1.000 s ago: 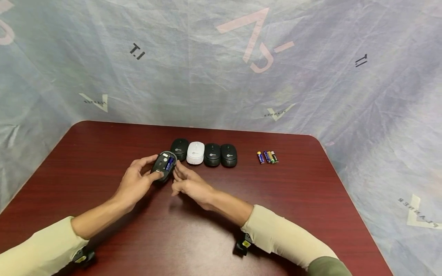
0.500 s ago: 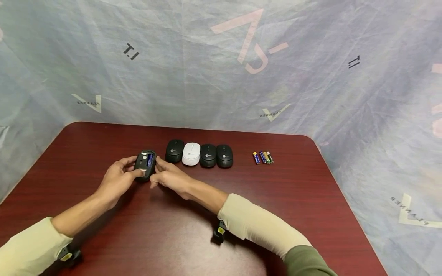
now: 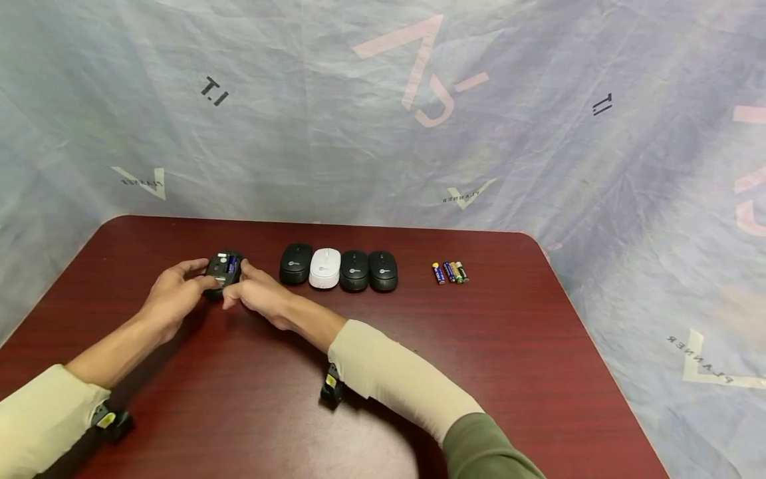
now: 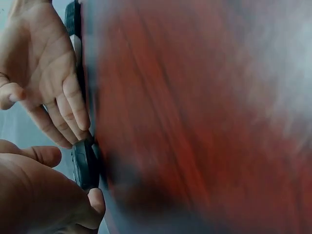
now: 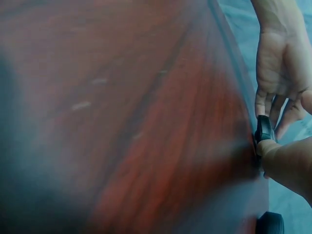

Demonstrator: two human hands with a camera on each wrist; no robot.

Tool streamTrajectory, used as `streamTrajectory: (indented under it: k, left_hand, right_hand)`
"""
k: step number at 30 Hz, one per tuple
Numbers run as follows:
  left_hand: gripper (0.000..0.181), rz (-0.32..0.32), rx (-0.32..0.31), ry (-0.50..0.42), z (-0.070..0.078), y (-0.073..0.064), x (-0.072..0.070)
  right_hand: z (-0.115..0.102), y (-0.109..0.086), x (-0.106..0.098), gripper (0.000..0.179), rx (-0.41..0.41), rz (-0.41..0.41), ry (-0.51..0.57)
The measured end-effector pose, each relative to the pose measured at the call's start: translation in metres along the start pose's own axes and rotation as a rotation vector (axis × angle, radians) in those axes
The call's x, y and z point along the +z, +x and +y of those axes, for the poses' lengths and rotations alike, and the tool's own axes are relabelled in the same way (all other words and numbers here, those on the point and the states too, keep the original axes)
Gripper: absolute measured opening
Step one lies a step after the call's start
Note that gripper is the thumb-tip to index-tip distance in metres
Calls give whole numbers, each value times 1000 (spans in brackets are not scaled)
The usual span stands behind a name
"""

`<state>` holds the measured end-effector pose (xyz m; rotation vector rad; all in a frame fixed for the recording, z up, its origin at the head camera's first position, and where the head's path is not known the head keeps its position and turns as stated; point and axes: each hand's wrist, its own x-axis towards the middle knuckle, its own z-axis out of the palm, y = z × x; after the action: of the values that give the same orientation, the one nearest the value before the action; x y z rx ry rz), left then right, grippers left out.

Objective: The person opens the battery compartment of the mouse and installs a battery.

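My left hand point(image 3: 173, 296) grips a black computer mouse point(image 3: 223, 283), thumb on its underside, which faces up. A blue battery point(image 3: 233, 265) lies in the mouse's uncovered compartment. On the mouse's right edge rest the fingertips of my right hand point(image 3: 263, 297). The left wrist view shows the right fingers point(image 4: 73, 100) nearly straight against the mouse point(image 4: 86, 165), the thumb held away from it. In the right wrist view the mouse point(image 5: 263, 127) sits between both hands. Parts of the fingers behind the mouse are hidden.
Right of the hands stand a black mouse point(image 3: 296, 263), a white mouse point(image 3: 325, 268) and two more black mice point(image 3: 354, 271), side by side. Several loose batteries point(image 3: 451, 272) lie farther right on the dark red table point(image 3: 479, 372). A fabric backdrop point(image 3: 287, 133) hangs behind the table.
Both hands have carried the mouse left, away from the row of mice, and it sits a bit farther back. The view has also shifted slightly. The row and loose batteries have stayed put.
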<state>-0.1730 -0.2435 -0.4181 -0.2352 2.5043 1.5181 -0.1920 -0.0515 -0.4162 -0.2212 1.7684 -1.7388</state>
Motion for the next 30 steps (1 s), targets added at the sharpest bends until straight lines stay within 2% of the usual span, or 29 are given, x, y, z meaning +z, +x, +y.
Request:
streamTrajectory:
  k: [6, 12, 15, 24, 30]
  left_hand:
    - [76, 27, 12, 9, -2, 12, -10]
    - [76, 29, -6, 4, 0, 21, -17]
    - [77, 35, -12, 12, 1, 23, -18]
    - [78, 59, -18, 12, 3, 22, -18]
    - [80, 89, -30, 18, 3, 20, -17]
  right_hand:
    - [-7, 20, 11, 110, -4, 76, -52]
    - [-12, 28, 19, 108, 5, 111, -76]
    - [-12, 30, 20, 103, 0, 125, -79]
    - [-13, 28, 20, 113, 30, 139, -96]
    - [-11, 20, 9, 108, 38, 97, -124]
